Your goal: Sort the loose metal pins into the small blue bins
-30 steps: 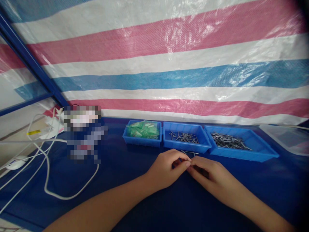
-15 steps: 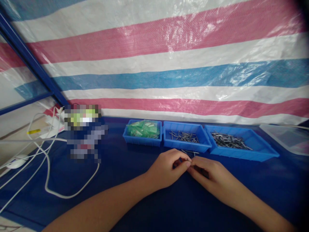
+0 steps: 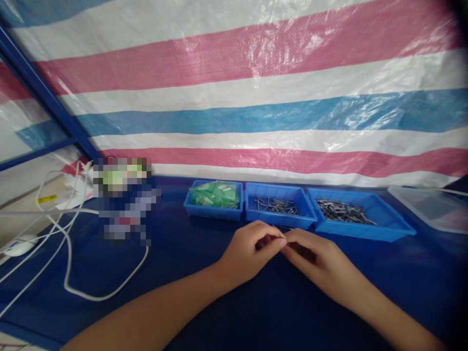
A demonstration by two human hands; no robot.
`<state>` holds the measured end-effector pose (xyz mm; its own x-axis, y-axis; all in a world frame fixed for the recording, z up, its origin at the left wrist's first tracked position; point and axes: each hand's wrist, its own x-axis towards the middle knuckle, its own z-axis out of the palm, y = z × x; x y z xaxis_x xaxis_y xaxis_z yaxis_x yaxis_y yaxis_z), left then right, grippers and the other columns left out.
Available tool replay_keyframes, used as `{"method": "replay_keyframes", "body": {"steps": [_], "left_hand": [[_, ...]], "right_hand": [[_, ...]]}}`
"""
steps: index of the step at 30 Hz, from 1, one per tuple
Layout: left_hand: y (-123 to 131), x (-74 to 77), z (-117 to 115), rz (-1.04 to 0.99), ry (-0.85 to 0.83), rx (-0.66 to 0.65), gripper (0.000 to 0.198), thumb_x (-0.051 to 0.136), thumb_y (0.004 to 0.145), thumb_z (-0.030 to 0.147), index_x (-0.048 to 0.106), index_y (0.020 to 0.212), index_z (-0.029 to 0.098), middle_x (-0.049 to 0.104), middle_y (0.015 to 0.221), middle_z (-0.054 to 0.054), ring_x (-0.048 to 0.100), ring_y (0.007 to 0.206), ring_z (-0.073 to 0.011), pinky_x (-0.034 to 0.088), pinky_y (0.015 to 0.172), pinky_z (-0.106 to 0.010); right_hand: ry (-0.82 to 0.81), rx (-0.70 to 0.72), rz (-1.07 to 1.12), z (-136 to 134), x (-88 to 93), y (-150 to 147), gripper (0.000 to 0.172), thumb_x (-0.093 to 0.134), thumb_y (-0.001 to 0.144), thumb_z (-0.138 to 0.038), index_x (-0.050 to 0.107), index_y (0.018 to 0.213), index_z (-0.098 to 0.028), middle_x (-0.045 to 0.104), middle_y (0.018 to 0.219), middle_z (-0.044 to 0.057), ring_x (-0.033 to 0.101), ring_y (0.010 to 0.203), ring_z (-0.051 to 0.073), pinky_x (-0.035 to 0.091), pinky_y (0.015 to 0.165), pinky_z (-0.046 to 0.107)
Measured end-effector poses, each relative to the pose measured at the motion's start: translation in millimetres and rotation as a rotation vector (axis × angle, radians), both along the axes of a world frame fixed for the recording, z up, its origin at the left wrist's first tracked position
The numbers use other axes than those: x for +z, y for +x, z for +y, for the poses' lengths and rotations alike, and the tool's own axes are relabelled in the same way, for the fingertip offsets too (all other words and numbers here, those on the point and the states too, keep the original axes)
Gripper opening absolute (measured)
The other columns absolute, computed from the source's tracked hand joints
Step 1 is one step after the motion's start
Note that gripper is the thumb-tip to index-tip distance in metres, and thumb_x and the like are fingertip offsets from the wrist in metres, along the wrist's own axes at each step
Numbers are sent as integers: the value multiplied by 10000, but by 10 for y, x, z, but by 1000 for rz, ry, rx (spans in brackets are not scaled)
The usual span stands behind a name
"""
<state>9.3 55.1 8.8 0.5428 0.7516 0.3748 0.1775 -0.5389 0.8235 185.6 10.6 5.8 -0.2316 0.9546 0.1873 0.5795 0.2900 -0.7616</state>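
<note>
A slim grey metal pin (image 3: 284,227) lies on the glossy dark-blue tabletop (image 3: 175,258), just beyond the fingers of my right hand (image 3: 323,256), which hides more of the loose metal there than half a second ago. My left hand (image 3: 248,251) still meets the right tip to tip, fingers closed on both, so the work stays at one spot; what sits between them is too hidden to tell. Three blue plastic trays (image 3: 272,217) line the far edge, limiting reach that way. I have room leftward, up to the looped white cable (image 3: 87,296), and towards the near edge.
</note>
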Motion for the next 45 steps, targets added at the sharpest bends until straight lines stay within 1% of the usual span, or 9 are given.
{"method": "replay_keyframes", "body": {"steps": [7, 11, 15, 19, 24, 27, 34, 40, 45], "left_hand": [[9, -21, 1, -9, 49, 46, 135, 549, 888, 213, 660, 918, 143, 637, 854, -42, 583, 775, -121, 442, 683, -209], [-1, -33, 20, 43, 133, 94, 133, 537, 890, 213, 633, 964, 158, 642, 891, -41, 585, 835, -141, 444, 759, -244], [-29, -22, 40, 206, 279, 161, 163, 518, 892, 214, 622, 1011, 176, 645, 981, -51, 565, 948, -188, 413, 864, -321], [-41, -39, 62, 435, 379, 195, 223, 480, 909, 227, 628, 1074, 204, 634, 1082, -52, 543, 975, -214, 392, 846, -356], [-30, -61, 65, 620, 449, 150, 321, 418, 941, 228, 556, 1230, 215, 620, 1205, -40, 515, 1039, -232, 365, 819, -385], [-26, -47, 52, 663, 462, 145, 317, 414, 947, 232, 558, 1228, 221, 626, 1190, -45, 514, 1026, -231, 354, 800, -388], [-21, -75, 66, 660, 406, 142, 227, 430, 957, 263, 648, 1007, 224, 636, 1026, -35, 516, 948, -201, 363, 780, -344], [-31, -119, 108, 544, 301, 138, 240, 394, 973, 251, 625, 932, 199, 619, 963, -32, 543, 898, -174, 391, 807, -317], [-19, -67, 90, 234, 162, 38, 229, 403, 962, 247, 619, 941, 173, 622, 953, -50, 567, 932, -164, 430, 849, -282]], "right_hand": [[70, -126, 32, 20, -40, 65, 197, 559, 867, -410, 635, 883, -229, 625, 769, 13, 568, 655, 145, 448, 583, 266], [97, -172, 60, 40, 17, 179, 220, 591, 843, -434, 657, 890, -230, 667, 824, 27, 610, 742, 168, 475, 629, 269], [271, -483, -13, 66, 143, 474, 273, 590, 826, -481, 662, 891, -226, 688, 886, 43, 609, 724, 178, 461, 627, 289], [372, -759, -358, 138, 167, 881, 322, 504, 865, -491, 669, 885, -216, 674, 786, 91, 580, 631, 216, 400, 555, 337], [399, -765, -694, 227, 40, 1059, 348, 474, 866, -480, 688, 935, -215, 687, 896, 146, 596, 751, 321, 361, 548, 367], [421, -732, -609, 199, 49, 865, 303, 493, 871, -434, 684, 956, -214, 691, 952, 120, 593, 889, 320, 416, 680, 407], [582, -408, -378, 50, 178, 352, 197, 530, 872, -338, 664, 922, -203, 684, 944, 90, 598, 930, 266, 435, 865, 424], [388, -199, -303, -43, 154, 139, 185, 506, 898, -328, 646, 938, -214, 671, 943, 69, 625, 878, 209, 491, 798, 345], [214, -110, -222, -42, 84, 48, 240, 503, 896, -397, 627, 1005, -222, 666, 842, 38, 604, 667, 152, 485, 596, 269]]}}
